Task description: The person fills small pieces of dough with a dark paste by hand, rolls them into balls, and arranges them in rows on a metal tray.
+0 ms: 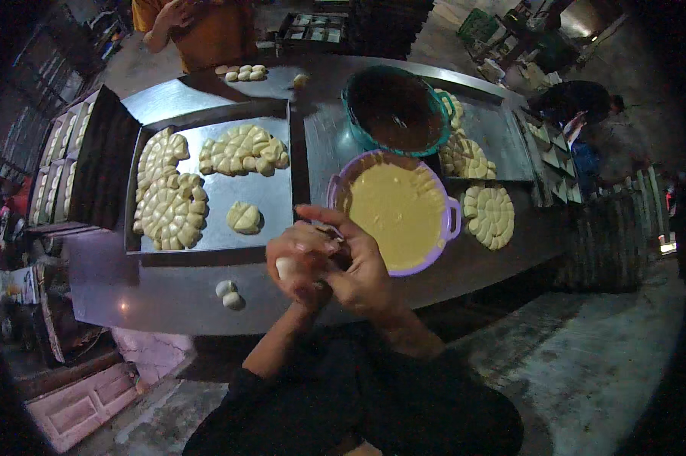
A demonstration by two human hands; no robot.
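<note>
My left hand (301, 258) and my right hand (354, 270) are pressed together over the table's front part, fingers curled around a pale dough piece (284, 267) that is partly hidden. Just behind them is a purple basin (453, 216) of thick yellow mixture (388, 213). Two small dough balls (229, 296) lie on the metal table at front left. A large tray (169, 254) at left holds clusters of segmented dough (172, 209) and a smaller piece (243, 218). Another segmented dough round (489, 216) lies to the right of the purple basin.
A teal basin (396, 110) with dark contents stands behind the purple one, beside a second dough tray (483, 114). Stacked trays (73, 167) sit at both ends of the metal table (145, 289). A person in orange (198, 30) stands across it; another (578, 152) is at far right.
</note>
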